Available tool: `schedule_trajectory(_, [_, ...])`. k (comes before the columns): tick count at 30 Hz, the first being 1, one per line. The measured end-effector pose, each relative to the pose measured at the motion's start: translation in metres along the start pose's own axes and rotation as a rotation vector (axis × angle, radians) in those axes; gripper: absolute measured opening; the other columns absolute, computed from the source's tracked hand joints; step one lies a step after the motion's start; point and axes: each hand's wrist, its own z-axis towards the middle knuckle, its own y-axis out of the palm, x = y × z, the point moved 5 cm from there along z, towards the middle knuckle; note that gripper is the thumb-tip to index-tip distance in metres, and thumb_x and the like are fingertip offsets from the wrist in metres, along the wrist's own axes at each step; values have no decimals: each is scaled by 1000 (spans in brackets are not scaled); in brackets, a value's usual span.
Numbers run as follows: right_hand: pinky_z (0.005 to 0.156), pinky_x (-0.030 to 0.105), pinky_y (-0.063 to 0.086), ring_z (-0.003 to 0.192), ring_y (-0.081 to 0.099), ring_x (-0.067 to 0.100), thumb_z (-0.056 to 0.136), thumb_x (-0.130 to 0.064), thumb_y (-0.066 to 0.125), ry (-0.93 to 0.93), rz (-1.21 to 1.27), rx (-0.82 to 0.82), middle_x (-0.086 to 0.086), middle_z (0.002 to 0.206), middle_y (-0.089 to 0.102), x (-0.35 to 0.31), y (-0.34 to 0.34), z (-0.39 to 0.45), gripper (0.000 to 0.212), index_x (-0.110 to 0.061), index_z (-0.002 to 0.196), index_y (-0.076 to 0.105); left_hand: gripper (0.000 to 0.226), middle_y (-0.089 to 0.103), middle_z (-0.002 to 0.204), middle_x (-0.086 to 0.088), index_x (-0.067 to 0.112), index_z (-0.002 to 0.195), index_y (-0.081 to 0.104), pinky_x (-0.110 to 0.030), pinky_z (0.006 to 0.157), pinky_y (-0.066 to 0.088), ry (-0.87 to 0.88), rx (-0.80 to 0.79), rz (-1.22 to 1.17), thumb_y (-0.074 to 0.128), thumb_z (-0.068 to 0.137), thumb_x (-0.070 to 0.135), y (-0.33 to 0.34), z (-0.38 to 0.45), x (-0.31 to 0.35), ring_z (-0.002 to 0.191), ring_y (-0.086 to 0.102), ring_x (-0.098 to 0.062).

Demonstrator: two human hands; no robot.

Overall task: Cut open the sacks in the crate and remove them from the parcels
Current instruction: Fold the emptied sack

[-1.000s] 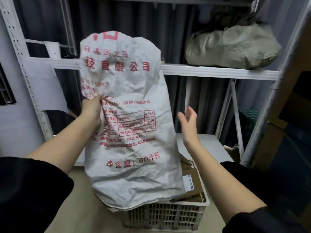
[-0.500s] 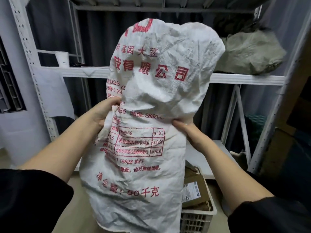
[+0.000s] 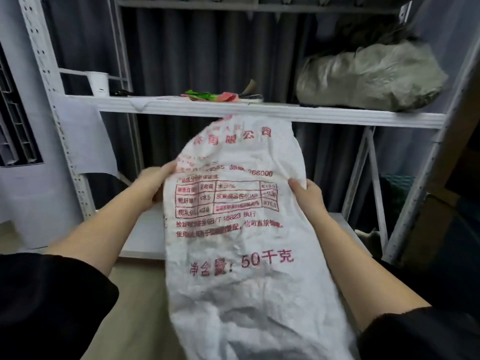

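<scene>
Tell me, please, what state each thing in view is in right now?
White sack: limp, held up by both side edges.
Left hand: grips the sack's left edge.
Right hand: grips its right edge.
Grey bundle: lying on the shelf.
White cup: upright.

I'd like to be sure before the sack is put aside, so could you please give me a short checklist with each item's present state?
1. Left hand grips the sack edge: ok.
2. Right hand grips the other edge: ok.
3. Sack hangs limp and flat, looks emptied: ok.
4. Sack clear of the shelf above: not ok, its top edge reaches the shelf front.
5. Crate position below: cannot tell, out of view.
6. Parcels all out of the sack: cannot tell.
</scene>
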Motion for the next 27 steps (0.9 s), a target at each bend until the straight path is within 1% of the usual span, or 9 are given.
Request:
schedule_trajectory(2, [73,27,49,96,63,22,96,-26,51,20,11,-1,11,115,66,2,-1,0,32,-5,119,60,70,71,111,-10,17,112,67,-46,96,48,-138,-276,43,79,57,60,10,-7,-24,102,67,-26])
schedule_trajectory(4, [75,29,50,96,63,22,97,-30,48,76,58,-20,9,114,67,4,-2,0,37,-7,123,59,60,71,112,-6,19,120,62,-45,98,47,-95,-411,159,79,69,44,20,-16,-35,105,67,-24])
schedule_trajectory(6, [78,30,51,95,63,21,95,-37,50,156,80,-62,6,113,66,7,0,-1,46,-7,130,54,46,72,108,-6,16,121,60,-42,90,53,3,-297,156,75,79,23,23,-15,-34,99,69,-24])
schedule_trajectory(10, [102,48,45,120,53,29,54,-59,81,316,-195,-199,6,140,47,24,8,-11,122,-21,149,13,40,71,105,-11,13,118,58,-45,80,57,58,19,-6,73,81,14,14,-3,-28,88,71,-29])
schedule_trajectory(15, [86,37,53,108,59,18,85,-18,70,80,128,-108,-1,140,44,24,-4,-7,85,-31,150,17,50,63,102,-2,19,123,44,-35,64,57,123,79,4,73,82,23,2,-6,-22,86,68,-23])
schedule_trajectory(17, [78,32,55,100,63,17,90,-12,61,-22,122,-106,-3,134,50,19,-5,-6,64,-35,142,32,52,61,110,-3,21,128,42,-36,69,57,139,122,29,70,85,27,-6,-4,-24,90,67,-22])
schedule_trajectory(20, [86,32,53,107,60,19,92,-5,46,-98,-28,-128,2,130,56,13,-1,-5,35,-31,111,59,61,52,131,-1,35,142,29,-42,76,58,126,129,43,61,91,25,-14,-3,-25,97,67,-26])
schedule_trajectory(24, [85,24,50,106,62,9,92,-13,56,102,41,-506,-3,126,60,6,10,-11,38,-22,129,56,74,54,119,7,35,145,30,-29,63,56,94,-162,181,66,86,8,-6,-14,-12,94,65,-20])
schedule_trajectory(27, [96,30,46,116,57,15,80,-20,75,138,-258,-637,-2,136,50,8,9,-10,80,-25,147,30,95,54,110,11,24,147,26,-24,80,50,23,-359,493,80,69,17,-4,-21,-12,99,57,-9])
